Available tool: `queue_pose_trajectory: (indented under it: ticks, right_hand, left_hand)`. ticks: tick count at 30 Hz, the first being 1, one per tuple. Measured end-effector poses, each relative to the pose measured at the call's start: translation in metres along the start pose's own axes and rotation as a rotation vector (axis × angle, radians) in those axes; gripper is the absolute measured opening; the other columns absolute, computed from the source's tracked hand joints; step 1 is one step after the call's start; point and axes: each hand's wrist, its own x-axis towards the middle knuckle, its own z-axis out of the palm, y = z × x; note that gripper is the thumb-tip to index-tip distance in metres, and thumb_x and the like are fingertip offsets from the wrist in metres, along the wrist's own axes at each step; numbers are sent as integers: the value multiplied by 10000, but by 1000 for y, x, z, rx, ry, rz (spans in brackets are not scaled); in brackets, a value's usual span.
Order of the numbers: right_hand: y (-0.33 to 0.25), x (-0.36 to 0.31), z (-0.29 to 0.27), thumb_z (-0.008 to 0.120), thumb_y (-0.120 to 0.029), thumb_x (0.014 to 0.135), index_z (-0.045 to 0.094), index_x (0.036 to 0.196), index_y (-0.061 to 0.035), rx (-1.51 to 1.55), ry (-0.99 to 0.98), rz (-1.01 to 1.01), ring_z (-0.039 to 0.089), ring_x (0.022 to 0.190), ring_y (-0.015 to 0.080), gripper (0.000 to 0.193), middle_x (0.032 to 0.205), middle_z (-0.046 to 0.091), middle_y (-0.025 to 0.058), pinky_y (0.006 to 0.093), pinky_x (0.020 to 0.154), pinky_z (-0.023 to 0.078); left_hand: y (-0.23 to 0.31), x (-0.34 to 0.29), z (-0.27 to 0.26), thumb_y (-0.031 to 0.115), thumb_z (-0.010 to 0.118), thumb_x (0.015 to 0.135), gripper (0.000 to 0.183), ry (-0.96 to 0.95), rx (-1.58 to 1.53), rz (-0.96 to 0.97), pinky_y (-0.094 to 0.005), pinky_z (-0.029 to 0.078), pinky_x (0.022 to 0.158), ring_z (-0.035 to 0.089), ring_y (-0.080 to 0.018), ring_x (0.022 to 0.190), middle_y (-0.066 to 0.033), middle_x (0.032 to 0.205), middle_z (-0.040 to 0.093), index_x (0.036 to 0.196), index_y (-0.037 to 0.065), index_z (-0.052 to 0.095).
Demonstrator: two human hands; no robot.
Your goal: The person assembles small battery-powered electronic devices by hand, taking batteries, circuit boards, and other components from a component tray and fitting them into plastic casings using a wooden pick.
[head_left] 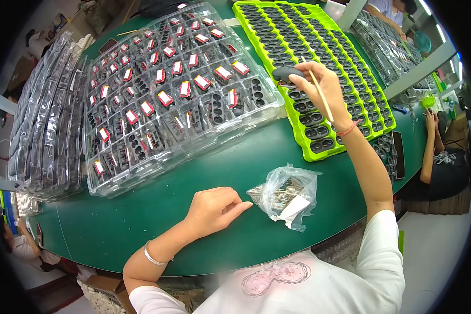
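Note:
My right hand (322,91) is raised over the lime-green tray (298,131), near its left edge. Its fingertips pinch a black oval plastic casing (287,75), and a thin wooden stick (319,90) lies across the same hand, slanting down toward the wrist. Rows of black oval parts fill the green tray's pockets. On the table, my left hand (214,210) rests with curled fingers and the thumb along them; nothing shows in it. Just right of its thumb sits an open clear plastic bag (298,183) of small thin metal pieces (280,194), with a white slip (294,209) on it.
Stacked clear plastic trays (193,141) at left hold black parts and red-and-white pieces. Farther left stands a tall stack of trays (49,120). A dark phone-like slab (398,154) lies at the table's right. Other people sit around the green table (157,225).

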Motion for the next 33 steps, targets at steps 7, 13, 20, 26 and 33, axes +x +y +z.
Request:
queue_pose_trajectory:
  ticks: [7,13,20,26,33]
  right_hand:
    - [6,7,16,759,-158,806,652,979,32,-191,-2,-111,676,672,186,279,781,699,135,292,619,519]
    - [-5,-4,10,725,-148,844,661,957,41,-229,-14,-127,685,688,181,230,786,702,140,284,630,528]
    - [-57,-68,3,667,-51,878,664,979,32,-149,-44,-211,657,702,142,130,824,693,109,250,656,506]
    - [-76,-129,17,663,83,783,626,1013,15,-108,-156,-432,661,810,320,243,920,671,177,357,743,518]
    - [-69,-145,18,642,89,802,622,1009,20,18,-206,-367,671,852,319,219,932,671,198,363,758,529]
  left_hand:
    - [1,0,0,139,766,791,216,10,4,10,-281,379,430,507,-154,465,-54,568,561,654,44,630]
    - [0,1,0,223,727,827,281,-34,15,-12,-336,436,471,561,-221,523,-55,604,578,647,64,583]
    - [-3,-2,-3,171,765,799,247,41,9,26,-296,380,435,509,-174,471,-53,568,550,657,43,608]
    - [18,-10,-36,192,752,809,199,173,111,-64,-338,466,517,588,-233,568,-70,675,614,723,55,637]
    - [-1,-51,-170,211,698,842,208,669,1094,-565,-402,460,733,561,-282,825,-94,855,596,756,32,636]
